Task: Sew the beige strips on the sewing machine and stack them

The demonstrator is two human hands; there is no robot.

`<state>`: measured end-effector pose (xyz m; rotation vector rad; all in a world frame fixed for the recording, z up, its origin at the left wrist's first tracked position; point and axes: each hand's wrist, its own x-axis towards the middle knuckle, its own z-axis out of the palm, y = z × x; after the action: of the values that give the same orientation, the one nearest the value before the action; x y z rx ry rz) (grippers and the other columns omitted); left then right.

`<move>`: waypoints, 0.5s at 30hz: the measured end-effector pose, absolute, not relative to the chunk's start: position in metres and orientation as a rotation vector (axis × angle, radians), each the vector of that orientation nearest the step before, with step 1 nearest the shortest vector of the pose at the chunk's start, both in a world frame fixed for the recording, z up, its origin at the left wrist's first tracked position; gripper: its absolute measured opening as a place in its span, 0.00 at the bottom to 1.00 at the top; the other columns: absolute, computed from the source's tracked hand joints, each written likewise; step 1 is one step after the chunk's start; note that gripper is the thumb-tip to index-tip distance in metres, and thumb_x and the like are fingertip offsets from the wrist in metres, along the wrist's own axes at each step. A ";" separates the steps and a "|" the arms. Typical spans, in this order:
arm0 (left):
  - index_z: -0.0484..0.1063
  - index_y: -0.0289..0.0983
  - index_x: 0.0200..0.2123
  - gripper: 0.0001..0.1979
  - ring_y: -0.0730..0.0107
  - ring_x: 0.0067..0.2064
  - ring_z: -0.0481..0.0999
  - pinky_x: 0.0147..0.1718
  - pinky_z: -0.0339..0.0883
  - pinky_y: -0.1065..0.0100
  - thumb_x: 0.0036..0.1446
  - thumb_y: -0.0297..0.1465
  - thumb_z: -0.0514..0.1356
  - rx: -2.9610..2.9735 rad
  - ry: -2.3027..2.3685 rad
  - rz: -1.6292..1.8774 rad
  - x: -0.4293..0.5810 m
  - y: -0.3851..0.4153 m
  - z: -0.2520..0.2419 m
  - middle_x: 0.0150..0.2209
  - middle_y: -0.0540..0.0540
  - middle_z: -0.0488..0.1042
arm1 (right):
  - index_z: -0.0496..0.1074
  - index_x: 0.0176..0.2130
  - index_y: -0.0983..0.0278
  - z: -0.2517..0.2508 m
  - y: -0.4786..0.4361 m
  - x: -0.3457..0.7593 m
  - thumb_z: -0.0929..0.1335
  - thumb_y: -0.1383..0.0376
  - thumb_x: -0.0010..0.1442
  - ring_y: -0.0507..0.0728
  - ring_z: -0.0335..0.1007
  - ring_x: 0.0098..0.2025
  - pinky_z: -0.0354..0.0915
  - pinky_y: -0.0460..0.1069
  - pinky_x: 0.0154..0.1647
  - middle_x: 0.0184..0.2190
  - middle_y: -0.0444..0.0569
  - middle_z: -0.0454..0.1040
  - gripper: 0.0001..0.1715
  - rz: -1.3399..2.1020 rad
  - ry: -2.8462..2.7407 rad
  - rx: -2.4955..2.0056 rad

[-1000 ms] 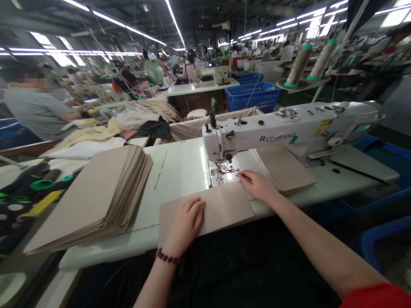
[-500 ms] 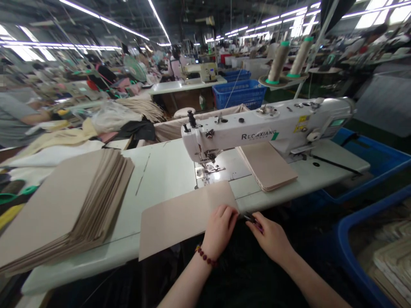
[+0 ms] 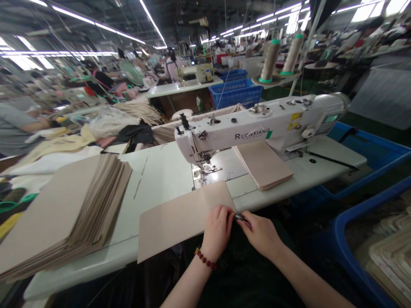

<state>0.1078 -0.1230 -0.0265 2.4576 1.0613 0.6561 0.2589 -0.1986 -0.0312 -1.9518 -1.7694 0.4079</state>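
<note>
A beige fabric panel [image 3: 180, 218] lies across the front edge of the white sewing table [image 3: 160, 179]. My left hand [image 3: 217, 229], with a bead bracelet at the wrist, pinches the panel's near right corner. My right hand [image 3: 261, 233] is closed on a small dark snipping tool [image 3: 241, 219] whose tip meets that same corner. Behind them stands the white sewing machine [image 3: 257, 128], its needle [image 3: 205, 164] just beyond the panel's far edge.
A tall stack of beige panels [image 3: 67, 209] sits at the left of the table and a smaller stack [image 3: 263, 164] under the machine arm. Blue bins [image 3: 369, 239] stand to the right. Two thread cones [image 3: 282, 57] rise behind. A person in grey [image 3: 16, 124] works at far left.
One second ago my hands rested on the panel near the needle. Both have since drawn back to the table's front edge, and they now meet at the panel's corner.
</note>
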 end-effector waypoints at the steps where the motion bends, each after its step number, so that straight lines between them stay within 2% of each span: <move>1: 0.65 0.38 0.37 0.06 0.64 0.40 0.68 0.41 0.66 0.59 0.66 0.29 0.50 2.467 1.067 0.659 0.109 -0.124 -0.026 0.36 0.46 0.68 | 0.65 0.33 0.60 -0.032 -0.198 0.258 0.60 0.60 0.66 0.54 0.72 0.30 0.51 0.47 0.28 0.28 0.42 0.74 0.11 0.396 -1.774 -1.956; 7: 0.66 0.38 0.38 0.05 0.66 0.40 0.70 0.41 0.67 0.62 0.65 0.29 0.51 2.406 0.988 0.702 0.094 -0.128 -0.013 0.38 0.45 0.68 | 0.65 0.32 0.60 -0.032 -0.197 0.263 0.59 0.57 0.67 0.54 0.71 0.28 0.52 0.47 0.26 0.25 0.42 0.73 0.15 0.363 -1.729 -1.996; 9: 0.67 0.38 0.36 0.05 0.65 0.41 0.70 0.41 0.68 0.63 0.64 0.31 0.54 2.440 0.893 0.688 0.071 -0.129 -0.005 0.38 0.45 0.68 | 0.65 0.35 0.60 -0.030 -0.197 0.267 0.59 0.55 0.67 0.54 0.72 0.28 0.55 0.47 0.27 0.26 0.42 0.73 0.14 0.358 -1.661 -1.985; 12: 0.69 0.39 0.33 0.06 0.62 0.44 0.70 0.43 0.68 0.60 0.59 0.35 0.60 2.591 0.843 0.634 0.023 -0.127 0.000 0.40 0.43 0.70 | 0.66 0.43 0.59 -0.030 -0.196 0.270 0.63 0.54 0.63 0.55 0.73 0.34 0.62 0.46 0.32 0.34 0.44 0.76 0.13 0.362 -1.611 -1.904; 13: 0.71 0.39 0.37 0.07 0.60 0.46 0.70 0.45 0.68 0.59 0.58 0.36 0.61 2.637 0.877 0.617 0.005 -0.125 -0.001 0.43 0.42 0.71 | 0.66 0.47 0.58 -0.031 -0.194 0.270 0.65 0.55 0.62 0.55 0.74 0.36 0.63 0.47 0.34 0.37 0.44 0.76 0.15 0.365 -1.626 -1.872; 15: 0.69 0.41 0.49 0.17 0.55 0.54 0.67 0.52 0.64 0.53 0.58 0.37 0.61 2.701 1.030 0.587 -0.034 -0.119 -0.005 0.52 0.40 0.69 | 0.63 0.55 0.56 -0.033 -0.189 0.269 0.66 0.58 0.61 0.55 0.74 0.37 0.65 0.47 0.37 0.42 0.44 0.77 0.22 0.374 -1.706 -1.823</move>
<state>-0.0344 -0.1187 -0.0054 2.7011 1.0301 0.5872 0.2688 -0.1894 -0.0335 -1.8227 -1.7055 0.3742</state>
